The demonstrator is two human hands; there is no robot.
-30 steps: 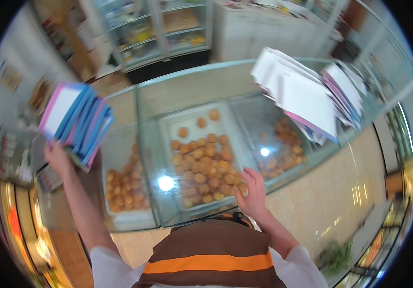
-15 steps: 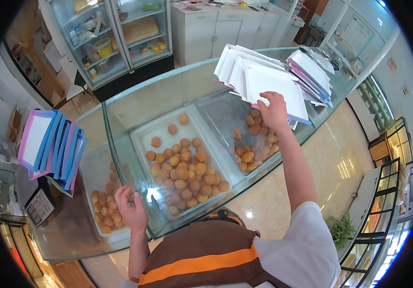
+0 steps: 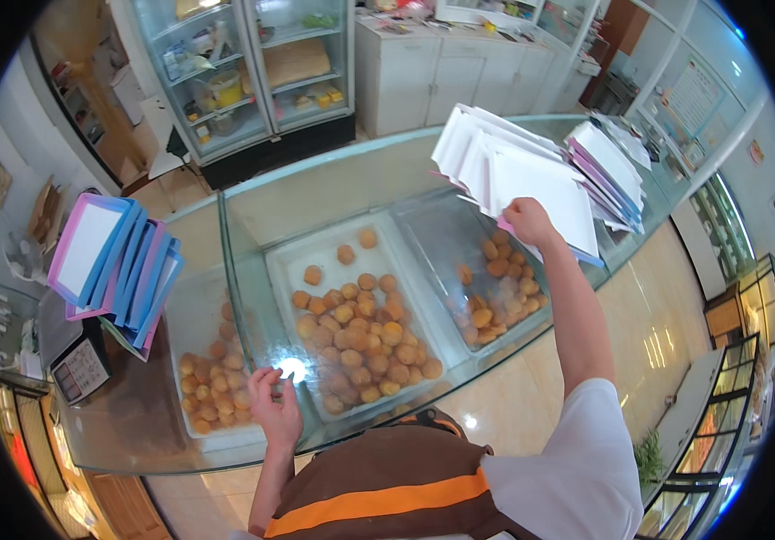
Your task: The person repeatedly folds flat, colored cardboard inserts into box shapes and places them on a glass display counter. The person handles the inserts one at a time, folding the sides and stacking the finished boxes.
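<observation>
At the right end of the glass counter lies a loose pile of white cardboard trays (image 3: 536, 184) with pink and blue outer sides. My right hand (image 3: 530, 222) is closed at the near edge of the front tray, its fingers curled over that edge and partly hidden. My left hand (image 3: 275, 409) hovers by the counter's near edge, fingers loosely bent, thumb apart, nothing in it. Under the glass, round brown pastries (image 3: 351, 337) fill much of a white tray (image 3: 293, 261). More pastries (image 3: 504, 279) lie in the compartment below my right hand, and others (image 3: 212, 387) at the left.
A leaning stack of blue and pink trays (image 3: 117, 265) stands on the counter's left end, beside a calculator-like device (image 3: 80, 371). Across from me are a glass-door fridge (image 3: 252, 81) and white cabinets (image 3: 450, 81). Shelved display cases (image 3: 702, 423) stand at the right.
My right hand has gone from extended fingers to closed at the tray edge. My left hand has shifted slightly, still loosely bent. The whole view has shifted a little.
</observation>
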